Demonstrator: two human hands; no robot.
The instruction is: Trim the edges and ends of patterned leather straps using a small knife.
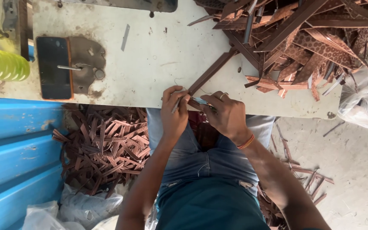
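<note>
My left hand [173,111] pinches the near end of a long brown strip [211,70] at the table's front edge, with a thin grey tool or blade showing between its fingers. My right hand [226,114], with a ring and an orange wristband, grips the same strip end and a small bluish piece right beside the left hand. The strip runs up and right toward a big heap of brown patterned strips [303,38]. What lies under my fingers is hidden.
A worn white sewing-machine table [150,55] carries a dark needle plate [54,68] at left and a yellow-green thread cone [1,64]. Cut brown strips [107,145] pile on the floor by a blue panel [13,145]. Plastic bags [365,102] sit at right.
</note>
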